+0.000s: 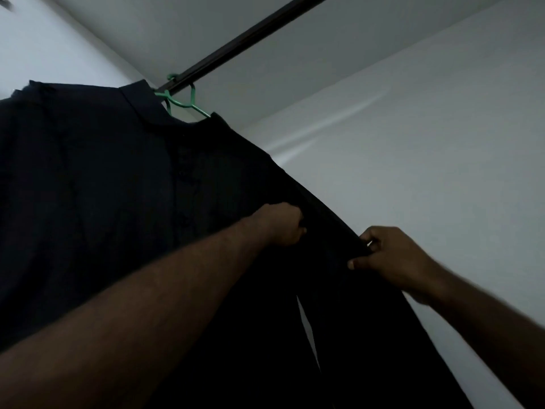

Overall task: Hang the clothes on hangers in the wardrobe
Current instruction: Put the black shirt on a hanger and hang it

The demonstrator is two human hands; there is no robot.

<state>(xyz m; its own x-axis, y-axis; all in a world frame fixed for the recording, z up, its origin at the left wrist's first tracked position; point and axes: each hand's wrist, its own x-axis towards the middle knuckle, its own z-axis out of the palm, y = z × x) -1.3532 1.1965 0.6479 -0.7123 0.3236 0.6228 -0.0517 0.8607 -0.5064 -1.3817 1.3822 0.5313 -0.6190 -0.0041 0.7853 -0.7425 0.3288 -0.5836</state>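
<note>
— Head camera, looking up: where is the shirt?

— The dark shirt fills the left and centre of the frame. It hangs on a green hanger, and the hook goes over the dark rod that runs from upper centre towards the upper right. So it is on the rail, with its collar at upper centre.

— Then why are both hands on it?

— Straightening it, I'd say. The left hand, mid-frame, has its fingers curled tight into the cloth near where the sleeve joins the body. That probably holds the body steady. The right hand, right of centre, pinches the end of the sleeve between thumb and fingers. The sleeve runs taut in a straight band from the shoulder down to that pinch.

— So the sleeve is being pulled out flat?

— That's my reading: one hand anchors and the other draws the sleeve out so it drops without creases.

— Is that one hanger or two?

— I think I see a second green hook beside the first. The cloth is too dark to tell whether a second garment hangs there.

— And behind it?

— A pale wall on the right.
</note>
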